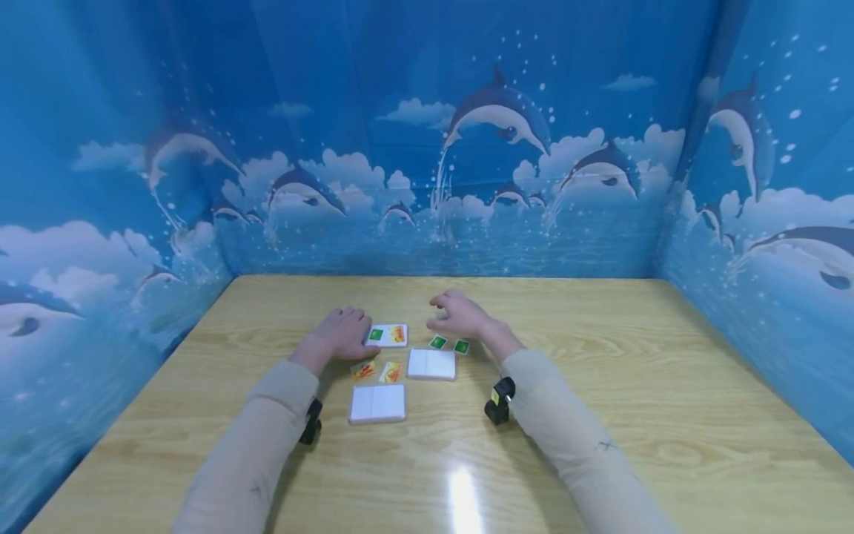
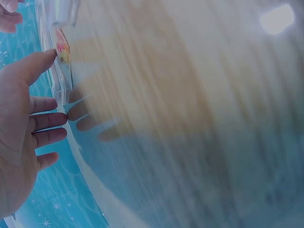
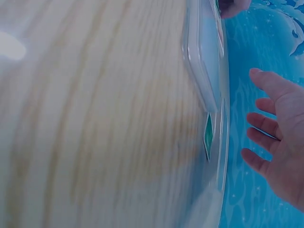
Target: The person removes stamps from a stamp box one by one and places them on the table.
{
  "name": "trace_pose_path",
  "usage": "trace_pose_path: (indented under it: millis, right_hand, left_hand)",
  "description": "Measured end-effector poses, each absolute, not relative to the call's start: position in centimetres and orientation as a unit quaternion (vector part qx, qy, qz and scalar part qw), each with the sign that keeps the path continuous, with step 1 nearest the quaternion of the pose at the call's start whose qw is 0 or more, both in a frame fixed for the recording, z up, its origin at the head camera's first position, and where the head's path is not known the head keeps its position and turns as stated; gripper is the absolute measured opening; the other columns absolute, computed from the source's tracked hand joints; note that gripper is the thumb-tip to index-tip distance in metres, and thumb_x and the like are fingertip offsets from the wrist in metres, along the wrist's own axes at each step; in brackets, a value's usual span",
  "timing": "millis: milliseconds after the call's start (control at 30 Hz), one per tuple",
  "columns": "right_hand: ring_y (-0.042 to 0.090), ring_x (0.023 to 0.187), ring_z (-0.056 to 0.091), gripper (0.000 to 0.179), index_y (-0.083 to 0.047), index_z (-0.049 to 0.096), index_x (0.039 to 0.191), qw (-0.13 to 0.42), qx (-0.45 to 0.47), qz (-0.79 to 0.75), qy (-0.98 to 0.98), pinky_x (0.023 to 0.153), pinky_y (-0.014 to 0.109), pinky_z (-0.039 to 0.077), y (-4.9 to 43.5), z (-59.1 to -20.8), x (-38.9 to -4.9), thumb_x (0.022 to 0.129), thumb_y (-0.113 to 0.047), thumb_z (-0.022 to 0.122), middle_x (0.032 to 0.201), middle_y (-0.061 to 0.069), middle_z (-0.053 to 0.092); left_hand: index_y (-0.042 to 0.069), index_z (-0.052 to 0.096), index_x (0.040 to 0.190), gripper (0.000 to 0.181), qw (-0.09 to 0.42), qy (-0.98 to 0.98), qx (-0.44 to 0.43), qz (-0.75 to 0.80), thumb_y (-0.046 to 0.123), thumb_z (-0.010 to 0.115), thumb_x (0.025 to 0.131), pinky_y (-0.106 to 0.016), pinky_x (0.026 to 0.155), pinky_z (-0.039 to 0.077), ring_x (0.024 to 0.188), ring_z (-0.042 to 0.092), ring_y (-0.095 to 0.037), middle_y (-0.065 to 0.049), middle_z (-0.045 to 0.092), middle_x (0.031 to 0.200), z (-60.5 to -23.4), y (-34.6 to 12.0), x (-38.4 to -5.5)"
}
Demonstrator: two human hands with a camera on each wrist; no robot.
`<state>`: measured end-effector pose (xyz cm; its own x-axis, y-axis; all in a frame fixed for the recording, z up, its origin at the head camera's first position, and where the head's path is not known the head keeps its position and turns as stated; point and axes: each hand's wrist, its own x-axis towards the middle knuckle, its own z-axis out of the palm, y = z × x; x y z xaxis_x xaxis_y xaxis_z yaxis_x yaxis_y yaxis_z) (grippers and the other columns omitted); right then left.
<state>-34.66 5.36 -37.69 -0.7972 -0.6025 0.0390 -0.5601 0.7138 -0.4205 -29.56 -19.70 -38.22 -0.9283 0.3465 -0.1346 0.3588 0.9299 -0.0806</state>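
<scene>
My left hand rests at the left end of a flat white block bearing a green picture and an orange one. Its thumb and fingers are spread about that end, as the left wrist view shows. Fairly straight fingers touch the block's edge. Over the table to the right is my right hand, fingers loosely bent and nothing between them. Just below it lie two small green cards, one left and one right. The right wrist view shows one green card beside a clear-edged white block.
Nearer me lie two plain white blocks, one at the middle and one at the front. Between them and my left hand are two orange picture cards. Dolphin-print curtains enclose the wooden table.
</scene>
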Motion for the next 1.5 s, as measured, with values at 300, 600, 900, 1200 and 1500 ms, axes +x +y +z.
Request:
trace_pose_path:
  millis: [300, 600, 900, 1200, 1500]
  right_hand:
    - [0.026, 0.115, 0.047, 0.052, -0.003, 0.049, 0.131, 0.049, -0.329, -0.217, 0.918, 0.096, 0.039, 0.040, 3.9, -38.2, -34.3, 0.090, -0.032, 0.060, 0.125, 0.013, 0.051]
    - [0.024, 0.112, 0.049, 0.051, -0.005, 0.048, 0.132, 0.047, -0.318, -0.231, 0.918, 0.094, 0.038, 0.041, 2.8, -38.4, -34.1, 0.090, -0.031, 0.060, 0.124, 0.012, 0.052]
    - [0.018, 0.098, 0.055, 0.043, -0.006, 0.055, 0.124, 0.066, -0.263, -0.323, 0.907, 0.083, 0.032, 0.047, 1.5, -38.5, -34.1, 0.088, -0.027, 0.064, 0.108, 0.007, 0.059]
    - [0.017, 0.091, 0.056, 0.038, -0.007, 0.059, 0.119, 0.094, -0.215, -0.385, 0.893, 0.078, 0.029, 0.047, 0.3, -38.8, -34.1, 0.087, -0.027, 0.065, 0.102, 0.005, 0.061]
    - [0.018, 0.090, 0.056, 0.039, -0.006, 0.060, 0.116, 0.113, -0.218, -0.371, 0.896, 0.076, 0.029, 0.047, -0.6, -39.3, -33.7, 0.084, -0.026, 0.068, 0.102, 0.007, 0.061]
  left_hand:
    - [0.001, 0.048, 0.128, 0.072, 0.063, 0.976, 0.188, -0.085, 0.061, 0.047, 0.087, -0.051, 0.102, 0.029, 0.120, 0.042, -0.034, -0.020, 0.048, 0.128, -38.8, -19.7, -29.7]
    - [0.000, 0.048, 0.128, 0.075, 0.056, 0.976, 0.189, -0.092, 0.062, 0.045, 0.087, -0.051, 0.101, 0.031, 0.119, 0.043, -0.034, -0.020, 0.049, 0.126, -39.0, -19.8, -29.7]
    - [-0.002, 0.047, 0.128, 0.076, 0.058, 0.977, 0.184, -0.089, 0.062, 0.044, 0.087, -0.051, 0.102, 0.030, 0.119, 0.043, -0.034, -0.021, 0.049, 0.126, -38.7, -19.7, -29.5]
    - [-0.002, 0.048, 0.127, 0.073, 0.060, 0.979, 0.177, -0.085, 0.060, 0.046, 0.088, -0.052, 0.102, 0.029, 0.119, 0.043, -0.035, -0.021, 0.049, 0.126, -38.7, -19.6, -29.4]
    - [0.000, 0.050, 0.126, 0.067, 0.058, 0.979, 0.176, -0.085, 0.056, 0.047, 0.089, -0.051, 0.102, 0.030, 0.118, 0.043, -0.033, -0.019, 0.050, 0.124, -38.8, -19.6, -29.4]
